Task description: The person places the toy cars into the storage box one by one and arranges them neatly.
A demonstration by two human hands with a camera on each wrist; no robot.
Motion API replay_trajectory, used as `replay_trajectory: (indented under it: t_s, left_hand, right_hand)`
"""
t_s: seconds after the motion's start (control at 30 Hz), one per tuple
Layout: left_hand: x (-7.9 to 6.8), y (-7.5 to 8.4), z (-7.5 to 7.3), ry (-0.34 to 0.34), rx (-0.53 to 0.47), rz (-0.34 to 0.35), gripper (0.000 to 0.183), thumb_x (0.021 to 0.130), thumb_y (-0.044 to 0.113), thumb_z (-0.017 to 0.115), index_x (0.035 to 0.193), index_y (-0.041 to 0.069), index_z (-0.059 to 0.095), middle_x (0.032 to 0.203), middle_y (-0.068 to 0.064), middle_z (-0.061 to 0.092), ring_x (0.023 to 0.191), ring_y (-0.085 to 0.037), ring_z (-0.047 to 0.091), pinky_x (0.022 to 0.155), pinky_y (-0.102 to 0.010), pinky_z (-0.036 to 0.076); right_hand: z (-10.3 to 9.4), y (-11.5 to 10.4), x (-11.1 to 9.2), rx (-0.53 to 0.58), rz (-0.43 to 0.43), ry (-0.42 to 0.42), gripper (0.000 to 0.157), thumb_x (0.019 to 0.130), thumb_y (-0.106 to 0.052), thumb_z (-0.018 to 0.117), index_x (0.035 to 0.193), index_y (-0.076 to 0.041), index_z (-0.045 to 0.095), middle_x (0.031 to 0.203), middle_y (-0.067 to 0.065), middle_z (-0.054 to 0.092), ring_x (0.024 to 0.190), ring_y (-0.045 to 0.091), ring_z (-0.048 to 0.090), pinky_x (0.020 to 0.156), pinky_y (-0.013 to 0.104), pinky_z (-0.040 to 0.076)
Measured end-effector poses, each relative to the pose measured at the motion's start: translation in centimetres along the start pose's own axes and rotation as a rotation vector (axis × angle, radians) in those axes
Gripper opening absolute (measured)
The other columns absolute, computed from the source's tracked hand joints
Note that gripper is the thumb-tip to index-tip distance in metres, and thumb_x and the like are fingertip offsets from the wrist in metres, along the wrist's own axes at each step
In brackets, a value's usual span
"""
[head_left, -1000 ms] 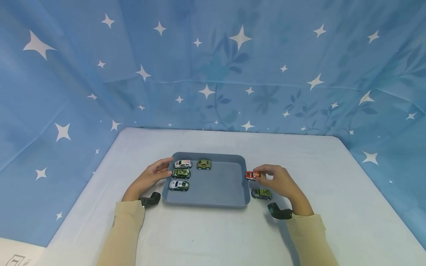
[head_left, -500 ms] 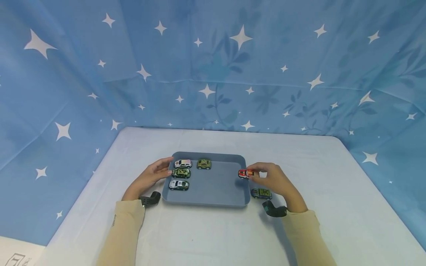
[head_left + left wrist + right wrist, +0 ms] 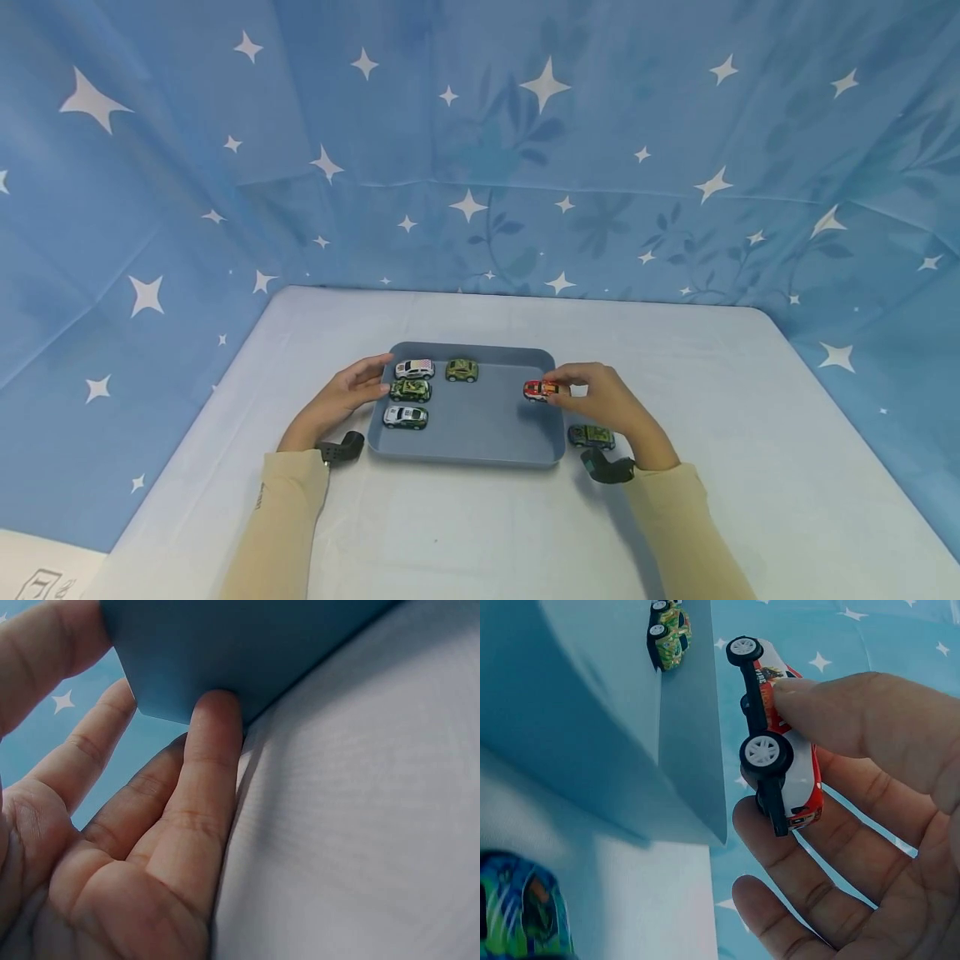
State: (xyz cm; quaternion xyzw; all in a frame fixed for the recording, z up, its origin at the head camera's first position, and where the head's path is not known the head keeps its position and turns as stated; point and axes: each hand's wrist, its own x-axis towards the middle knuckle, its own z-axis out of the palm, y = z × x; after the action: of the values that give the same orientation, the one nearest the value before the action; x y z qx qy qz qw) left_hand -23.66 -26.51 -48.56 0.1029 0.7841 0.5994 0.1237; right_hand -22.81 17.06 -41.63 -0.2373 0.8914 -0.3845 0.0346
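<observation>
My right hand pinches a red and white toy car between thumb and fingers, over the right part of the grey-blue tray. The right wrist view shows the toy car side-on, with black tyres and white wheels. My left hand is at the tray's left side, its straight fingers touching the outer wall. Inside the tray, a white car, a green camouflage car and a silver and green car form a column at the left. An olive car stands right of them.
A blue-green toy car stands on the white-covered table, just right of the tray and beside my right wrist. A blue cloth with white stars hangs behind the table and at both sides.
My right hand has moved left with the red and white car, from the tray's right rim to over its inside. The left hand has stayed at the tray's left side.
</observation>
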Motion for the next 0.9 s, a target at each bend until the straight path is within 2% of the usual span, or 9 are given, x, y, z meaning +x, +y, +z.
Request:
replay_trajectory:
  t_s: [0.2,0.3,0.4,0.47,0.5,0.63,0.77,0.9]
  left_hand:
    - [0.0,0.0,0.0,-0.002,0.002,0.000,0.066,0.108,0.015,0.066,0.166,0.000,0.038,0.168,-0.031,0.038,0.156,-0.051,0.034,0.126,-0.063,0.031]
    - [0.0,0.0,0.0,-0.001,0.006,-0.002,0.066,0.108,0.015,0.066,0.166,0.000,0.038,0.167,-0.031,0.038,0.156,-0.052,0.034,0.127,-0.064,0.031]
    - [0.0,0.0,0.0,-0.001,0.007,-0.001,0.067,0.108,0.016,0.066,0.166,0.001,0.038,0.167,-0.031,0.038,0.156,-0.052,0.034,0.127,-0.064,0.031]
    - [0.0,0.0,0.0,0.000,0.008,0.001,0.067,0.108,0.016,0.067,0.166,0.001,0.038,0.167,-0.031,0.038,0.156,-0.051,0.034,0.126,-0.064,0.031]
    - [0.1,-0.1,-0.1,0.000,0.008,0.002,0.067,0.108,0.016,0.067,0.166,0.001,0.038,0.167,-0.031,0.038,0.156,-0.051,0.035,0.126,-0.064,0.032]
    - [0.1,-0.1,0.0,0.003,0.012,0.002,0.067,0.108,0.016,0.067,0.166,0.001,0.038,0.167,-0.031,0.039,0.156,-0.051,0.035,0.126,-0.064,0.032]
    - [0.1,-0.1,0.0,0.007,0.017,-0.004,0.067,0.108,0.017,0.068,0.166,0.001,0.039,0.167,-0.030,0.039,0.156,-0.051,0.035,0.126,-0.063,0.032]
    - [0.1,0.0,0.0,0.008,0.018,-0.010,0.068,0.108,0.018,0.068,0.166,0.002,0.039,0.168,-0.030,0.039,0.156,-0.051,0.035,0.126,-0.063,0.032]
  right_hand:
    - [0.5,-0.3,0.5,0.001,-0.009,-0.025,0.025,0.096,-0.005,0.081,0.120,0.003,0.079,0.099,0.006,0.076,0.111,0.041,0.073,0.099,0.066,0.057]
    - [0.8,0.1,0.8,-0.007,-0.024,-0.031,0.024,0.096,-0.006,0.082,0.119,0.000,0.080,0.098,0.001,0.075,0.106,0.031,0.073,0.099,0.064,0.057]
    - [1.0,0.1,1.0,-0.012,-0.037,-0.036,0.024,0.096,-0.006,0.082,0.119,-0.001,0.080,0.097,0.000,0.075,0.101,0.027,0.072,0.100,0.063,0.057]
    - [1.1,0.0,1.1,-0.011,-0.041,-0.040,0.025,0.096,-0.006,0.082,0.120,-0.001,0.080,0.097,0.000,0.074,0.101,0.027,0.072,0.099,0.062,0.058]
    - [1.0,-0.5,1.1,-0.006,-0.040,-0.044,0.025,0.096,-0.004,0.082,0.120,0.001,0.079,0.098,0.003,0.075,0.103,0.031,0.073,0.098,0.063,0.058]
    - [1.1,-0.6,1.2,0.009,-0.037,-0.054,0.027,0.096,-0.004,0.081,0.122,0.002,0.079,0.099,0.004,0.075,0.106,0.037,0.075,0.089,0.053,0.061]
    - [1.3,-0.8,1.5,0.019,-0.034,-0.064,0.028,0.096,-0.005,0.082,0.123,0.001,0.079,0.101,0.004,0.075,0.101,0.031,0.075,0.080,0.040,0.058]
    - [1.5,-1.0,1.9,0.028,-0.043,-0.072,0.027,0.097,-0.008,0.081,0.122,0.001,0.079,0.101,0.005,0.075,0.096,0.024,0.070,0.081,0.041,0.058]
